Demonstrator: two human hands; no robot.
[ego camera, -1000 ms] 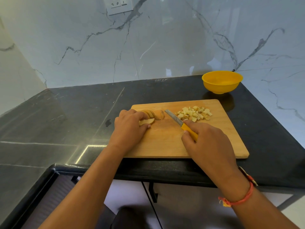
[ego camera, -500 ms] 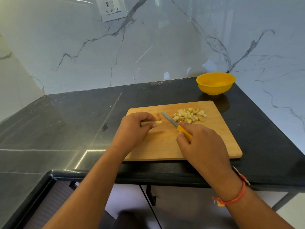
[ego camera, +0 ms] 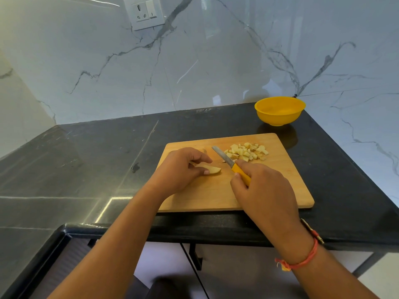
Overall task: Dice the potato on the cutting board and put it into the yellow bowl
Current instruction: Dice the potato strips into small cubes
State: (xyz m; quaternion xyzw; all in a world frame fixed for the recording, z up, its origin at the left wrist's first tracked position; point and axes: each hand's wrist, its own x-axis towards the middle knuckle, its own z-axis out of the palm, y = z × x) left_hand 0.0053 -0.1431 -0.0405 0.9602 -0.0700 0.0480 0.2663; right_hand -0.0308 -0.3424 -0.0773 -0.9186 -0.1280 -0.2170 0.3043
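One board (ego camera: 280, 186), one pile of potato dice (ego camera: 246, 152), one yellow bowl (ego camera: 279, 117). Left hand (ego camera: 179, 169) pinches one wedge (ego camera: 212, 170); right hand (ego camera: 263, 190) grips one knife (ego camera: 224, 157). Black tabletop (ego camera: 97, 158), marble walls (ego camera: 216, 61).

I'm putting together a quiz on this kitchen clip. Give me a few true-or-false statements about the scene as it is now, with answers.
1. The bowl holds diced potato. False: it is empty. The dice lie on the board.
2. The right hand grips the knife by its yellow handle. True.
3. The left hand holds a potato piece on the board. True.
4. The blade is cutting through that piece. False: the blade is clear of it, between the piece and the dice.
5. The bowl stands on the board. False: it stands on the counter, beyond the board's far right corner.
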